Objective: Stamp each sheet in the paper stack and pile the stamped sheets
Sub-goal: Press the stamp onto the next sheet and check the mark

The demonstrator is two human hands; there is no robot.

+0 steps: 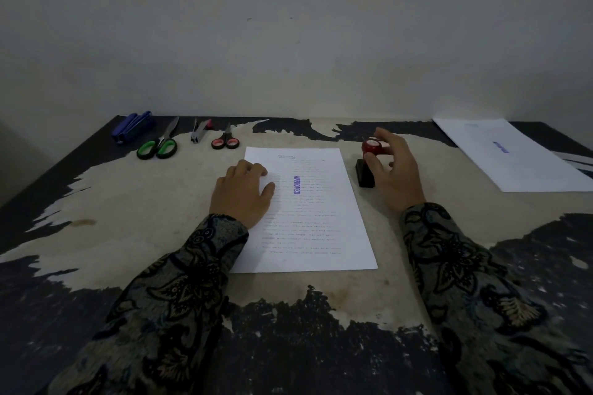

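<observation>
A printed white sheet point(321, 218) lies in the middle of the table and carries a blue "APPROVED" mark point(296, 185). My left hand point(244, 194) lies flat on the sheet's left edge with straight fingers. To the right of the sheet stands a stamp point(367, 167) with a red knob and a black base, its base on the table. My right hand point(394, 167) holds the red knob between thumb and fingers. At the far right lies a pile of stamped sheets point(513, 154), the top one showing a blue mark.
Along the table's back edge lie a blue stapler point(132, 127), green-handled scissors point(158, 146), a small stapler point(199, 131) and red-handled scissors point(225, 141). The worn table point(144, 202) meets a bare wall behind. Patterned sleeves cover both forearms.
</observation>
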